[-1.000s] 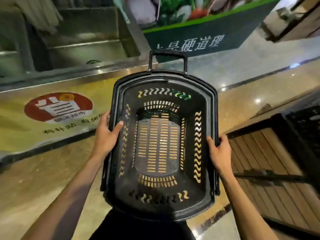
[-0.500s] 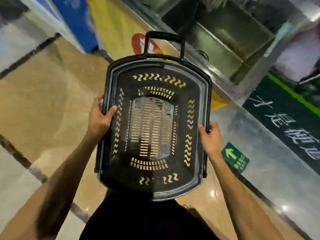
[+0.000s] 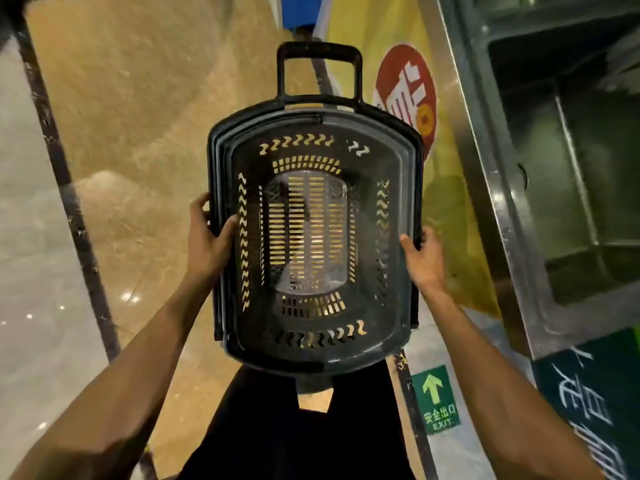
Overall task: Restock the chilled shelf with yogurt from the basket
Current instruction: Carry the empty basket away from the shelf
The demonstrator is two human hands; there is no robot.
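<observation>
From the head camera, the one view here: the black slotted plastic shopping basket (image 3: 313,237) is carried in the air in front of the body, above the polished tan floor (image 3: 121,133), and it looks empty. No yogurt shows through its open top, only floor through the slots.

The chief risk, as I judge it, is a slip. Each hand pinches only a side rim, so a knock against the stainless steel chiller cabinet (image 3: 512,216) close on the right could twist the basket loose. The frame is smeared with motion, and walking while looking down invites a bump or a stumble. If no yogurt remains, the restocking may be done, or more stock must be fetched; I cannot tell which.

The left hand (image 3: 207,240) is closed over the left rim, thumb inside and fingers wrapped outside. The right hand (image 3: 420,258) grips the right rim the same way, directly opposite. The black pull handle (image 3: 319,74) points away from the person, untouched.
</observation>
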